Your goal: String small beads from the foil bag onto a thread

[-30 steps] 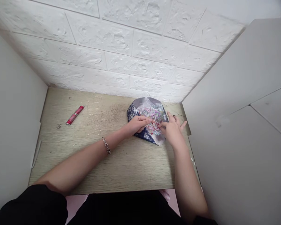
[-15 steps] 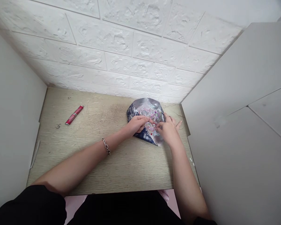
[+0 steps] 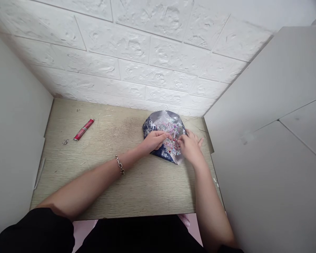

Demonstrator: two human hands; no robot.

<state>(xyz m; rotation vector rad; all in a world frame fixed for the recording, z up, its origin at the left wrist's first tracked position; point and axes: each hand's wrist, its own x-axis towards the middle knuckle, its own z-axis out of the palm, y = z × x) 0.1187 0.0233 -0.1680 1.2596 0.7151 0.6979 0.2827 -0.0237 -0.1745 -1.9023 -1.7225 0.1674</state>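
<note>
Small multicoloured beads (image 3: pixel 168 127), some of them red, lie heaped in an open pouch (image 3: pixel 159 116) with a silvery inside and a dark blue patterned outside. Over its left part, my left hand (image 3: pixel 156 139) is closed with thumb and forefinger pinched together; what sits in the pinch is too small to make out. My right hand (image 3: pixel 191 146) is at the pouch's right side, thumb and forefinger pinched above the beads and the other fingers stretched out past the rim. Whatever those fingertips hold is also too tiny to name.
A red tube-shaped packet (image 3: pixel 84 129) lies on the left of the wooden tabletop (image 3: pixel 137 189). Two small shiny bits, one nearer piece (image 3: pixel 65 142) and one farther piece (image 3: pixel 78 110), lie near it. A white brick-patterned wall (image 3: pixel 133 75) stands behind, with pale panels on both sides.
My right hand has shifted slightly to the right, away from my left fingertips. The left hand stays nearly in place, and the pouch has barely moved.
</note>
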